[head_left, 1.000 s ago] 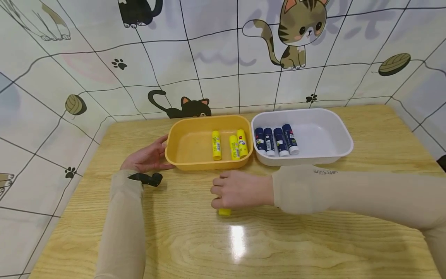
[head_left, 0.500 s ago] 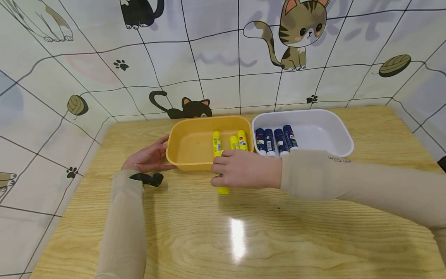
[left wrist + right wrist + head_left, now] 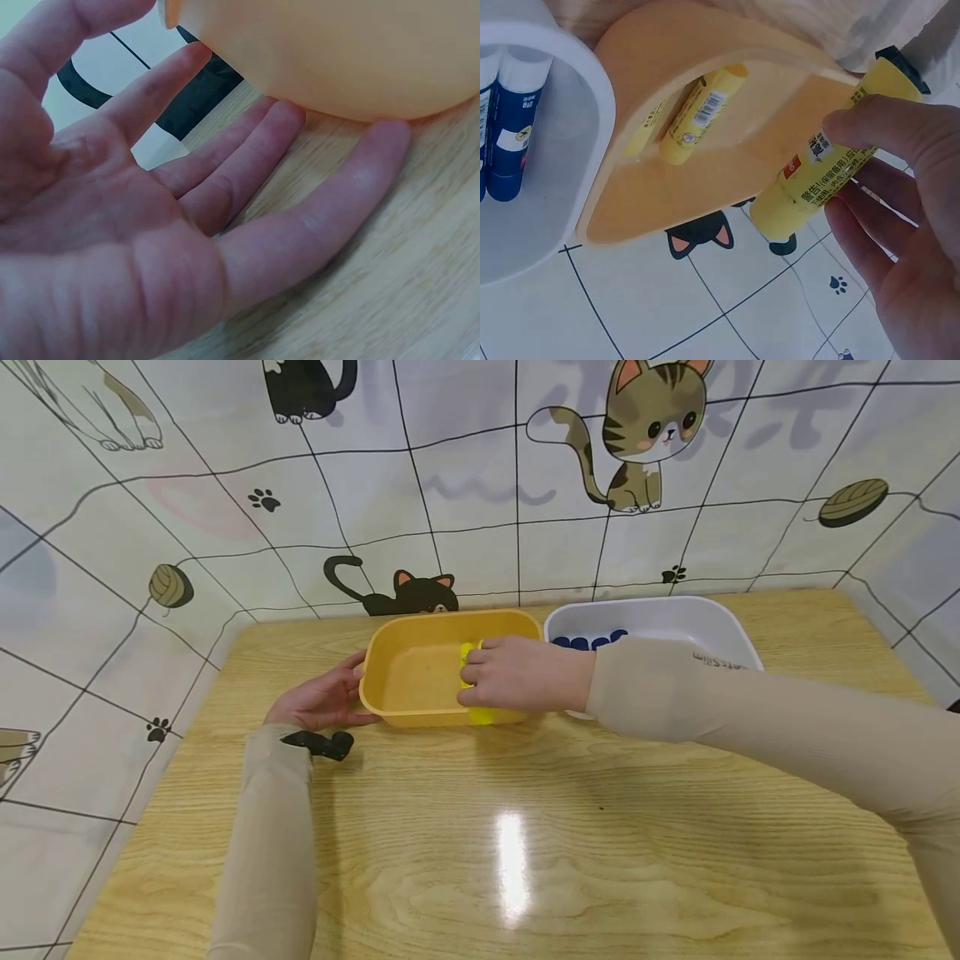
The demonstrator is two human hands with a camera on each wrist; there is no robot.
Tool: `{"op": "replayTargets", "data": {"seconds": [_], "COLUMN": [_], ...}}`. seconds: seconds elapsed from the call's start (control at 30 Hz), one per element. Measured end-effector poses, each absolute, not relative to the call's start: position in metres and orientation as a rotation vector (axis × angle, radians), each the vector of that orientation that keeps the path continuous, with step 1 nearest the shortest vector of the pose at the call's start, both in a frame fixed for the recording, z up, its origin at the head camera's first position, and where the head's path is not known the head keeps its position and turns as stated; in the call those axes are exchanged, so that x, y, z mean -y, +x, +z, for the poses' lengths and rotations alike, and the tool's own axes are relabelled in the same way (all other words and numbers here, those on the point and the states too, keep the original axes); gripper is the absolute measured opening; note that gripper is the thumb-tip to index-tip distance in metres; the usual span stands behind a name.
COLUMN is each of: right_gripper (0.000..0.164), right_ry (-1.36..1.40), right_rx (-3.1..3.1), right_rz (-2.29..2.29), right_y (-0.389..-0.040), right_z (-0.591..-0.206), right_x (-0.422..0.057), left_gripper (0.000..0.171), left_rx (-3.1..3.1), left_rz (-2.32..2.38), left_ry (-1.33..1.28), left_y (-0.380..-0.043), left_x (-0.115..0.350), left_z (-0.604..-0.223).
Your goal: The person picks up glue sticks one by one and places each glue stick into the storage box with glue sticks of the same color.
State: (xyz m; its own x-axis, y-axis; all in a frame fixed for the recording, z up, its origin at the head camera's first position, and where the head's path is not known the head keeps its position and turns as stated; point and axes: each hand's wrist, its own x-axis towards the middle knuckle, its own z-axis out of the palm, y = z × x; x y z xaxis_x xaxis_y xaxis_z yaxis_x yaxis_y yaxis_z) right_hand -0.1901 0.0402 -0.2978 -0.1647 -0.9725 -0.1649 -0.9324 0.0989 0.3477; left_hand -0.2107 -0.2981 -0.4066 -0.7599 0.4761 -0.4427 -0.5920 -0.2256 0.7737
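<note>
Between thumb and fingers my right hand (image 3: 510, 675) pinches a yellow glue stick (image 3: 802, 187) with printed labels, over the right half of the yellow basin (image 3: 412, 718). Other yellow glue sticks (image 3: 705, 109) lie in that basin, mostly hidden behind my hand in the head view. My left hand (image 3: 318, 697) rests at the basin's left end, fingers spread and fingertips (image 3: 390, 135) right at its wall.
A white basin (image 3: 720, 618) stands against the yellow one's right side, holding several dark blue glue sticks (image 3: 517, 120) with white ends. My right sleeve (image 3: 675, 693) covers part of it. Behind the wooden table (image 3: 420, 843) hangs a cat-printed cloth (image 3: 480, 485).
My right hand has carried the yellow glue stick from the front of the table up and forward over the yellow basin. The left hand has stayed at the basin's side.
</note>
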Motion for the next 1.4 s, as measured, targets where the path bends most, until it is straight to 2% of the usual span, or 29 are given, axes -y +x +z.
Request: {"op": "replayTargets", "data": {"seconds": [0.13, 0.47, 0.77, 0.93, 1.1, 1.4], "right_gripper": [0.028, 0.023, 0.015, 0.013, 0.019, 0.021], "right_ry": [1.935, 1.874, 1.872, 1.898, 1.901, 1.865], "right_rx": [2.285, 2.376, 2.323, 2.322, 2.322, 2.382], "right_rz": [-0.579, -0.684, -0.990, -1.065, -1.104, -0.731], "right_y": [-0.201, -0.224, -0.239, -0.238, -0.235, -0.219], "right_z": [-0.300, -0.311, -0.345, -0.350, -0.352, -0.330], "right_x": [-0.032, -0.016, -0.008, -0.005, -0.005, -0.011], "left_gripper": [0.049, 0.051, 0.054, 0.054, 0.055, 0.055], "left_rx": [-1.336, -1.348, -1.350, -1.336, -1.337, -1.358], "left_rz": [2.030, 2.024, 2.016, 2.021, 2.019, 2.017], "left_ry": [-0.112, -0.133, -0.154, -0.131, -0.128, -0.156], "left_y": [-0.212, -0.213, -0.213, -0.214, -0.215, -0.213], "left_x": [0.300, 0.297, 0.297, 0.299, 0.298, 0.299], "left_z": [-0.409, -0.410, -0.409, -0.410, -0.411, -0.410]}}
